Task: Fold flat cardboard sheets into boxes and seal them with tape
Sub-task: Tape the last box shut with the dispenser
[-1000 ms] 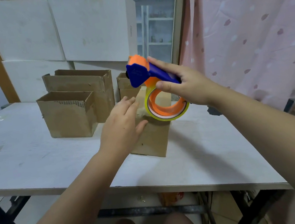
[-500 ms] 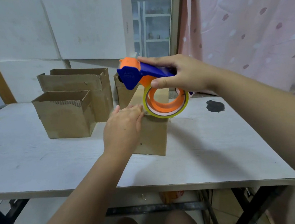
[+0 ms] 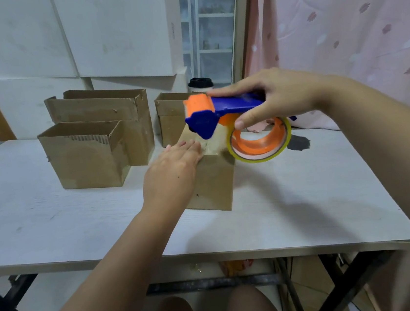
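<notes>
Closed cardboard box (image 3: 214, 179) is seen near the table (image 3: 53, 223) centre, flaps down, seam running 12 to 6 o'clock along its top. Left hand (image 3: 173, 174) is laid flat on the 9 o'clock half of the top, fingers straight, nothing gripped. Right hand (image 3: 276, 98) is wrapped round the blue handle of the tape dispenser (image 3: 209, 114), held over the box's 12 o'clock end; contact of its head with the cardboard cannot be told. Tape roll (image 3: 261, 146) hangs at the box's 2 o'clock. Open boxes (image 3: 84, 159) are stood at 10 o'clock.

Step is judged as the start of sealing the seam. Risks:
- Tape may be laid off the seam if the head is set down skewed, so one flap is left loose.
- Flaps may spring up and the tape wrinkle if left-hand pressure is eased.
- Fingertips beside the seam may be taped over or nicked by the cutter.
- The light box may be dragged toward 6 o'clock by the pull.
</notes>
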Demonstrator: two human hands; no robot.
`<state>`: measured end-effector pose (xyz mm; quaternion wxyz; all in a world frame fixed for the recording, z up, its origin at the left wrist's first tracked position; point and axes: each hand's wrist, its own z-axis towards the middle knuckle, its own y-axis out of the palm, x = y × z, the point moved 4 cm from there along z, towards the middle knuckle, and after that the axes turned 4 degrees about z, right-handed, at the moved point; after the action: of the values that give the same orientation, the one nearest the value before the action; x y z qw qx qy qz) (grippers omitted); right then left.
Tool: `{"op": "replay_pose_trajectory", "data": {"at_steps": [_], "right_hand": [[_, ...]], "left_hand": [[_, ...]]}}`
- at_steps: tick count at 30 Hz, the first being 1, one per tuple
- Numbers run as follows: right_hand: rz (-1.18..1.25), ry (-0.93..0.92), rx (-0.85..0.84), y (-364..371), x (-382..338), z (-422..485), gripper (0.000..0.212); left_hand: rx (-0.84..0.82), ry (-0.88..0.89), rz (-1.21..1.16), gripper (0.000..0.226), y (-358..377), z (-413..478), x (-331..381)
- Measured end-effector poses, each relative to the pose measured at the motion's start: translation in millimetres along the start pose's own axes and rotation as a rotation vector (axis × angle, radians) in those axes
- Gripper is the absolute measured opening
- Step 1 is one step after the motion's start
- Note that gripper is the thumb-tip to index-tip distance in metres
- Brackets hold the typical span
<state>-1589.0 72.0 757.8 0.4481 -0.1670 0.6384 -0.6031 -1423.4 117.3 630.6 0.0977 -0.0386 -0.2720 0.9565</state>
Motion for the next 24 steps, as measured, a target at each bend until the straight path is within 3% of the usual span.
{"op": "replay_pose_trajectory", "data": {"at_steps": [6,10,15,24], "right_hand": [[-0.029,0.030,0.075,13.7,18.3,-20.2,0.062],[0.103,0.019,0.100,25.7,17.8,-27.4,0.040],[0.172,0.043,0.241,34.6,43.1,-37.4,0.067],[0.271,0.073,0.326,53.2,59.7,-41.0,0.069]], "left_hand": [[-0.057,-0.016,-0.001,0.025,2.5,-1.6,-0.2],[-0.075,-0.017,-0.009,0.026,1.1,-0.7,-0.1],[-0.056,0.018,0.006,0.022,-3.2,-0.6,3.5],[-0.100,0.052,-0.001,0.021,-4.8,2.2,2.2]]}}
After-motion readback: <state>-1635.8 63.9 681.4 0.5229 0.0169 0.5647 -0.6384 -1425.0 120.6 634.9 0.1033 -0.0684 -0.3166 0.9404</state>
